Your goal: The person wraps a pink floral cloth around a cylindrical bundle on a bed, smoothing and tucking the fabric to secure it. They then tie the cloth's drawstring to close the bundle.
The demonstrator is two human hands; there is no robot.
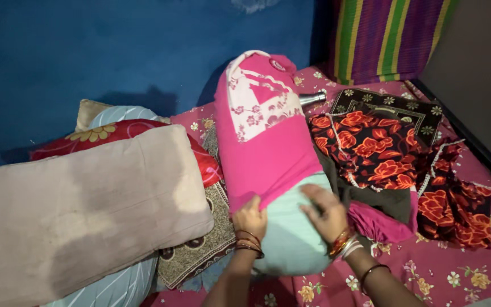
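my left hand (250, 219): fingers curled, pinching the bottom edge of the pink cover (259, 133). bangles on the wrist.
my right hand (326, 212): spread flat, pressed on the bare side of the pillow. blurry, so it looks like it's moving. holds nothing.
pillow (291, 233): long, light green, in the middle of the bed, right in front of me. top part is inside the cover, bottom part sticks out.
cover: pink w/ a white flower patch near the top. its edge sits about halfway down the pillow.
how to do it well (my guess): grip the edge w/ both hands, one each side. pull a bit left, then a bit right, so it goes on straight. press the soft part in so it won't bunch. don't yank, the cloth could rip.
bedsheet (456, 273): dark pink w/ small flowers, under it all.
count, other pillows: 4 I can see, stacked on my left. 1 big beige pillow (80, 210) on top, 1 red flower one, 1 pale blue striped one, 1 tan corner peeking at the back.
count, red flower cloth (370, 150): 1 heap, black w/ orange-red flowers, just right of the long pillow.
count, metal bottle (312, 98): 1, behind the cover, only the end shows.
count, striped mat (387, 37): 1, leaning in the far corner.
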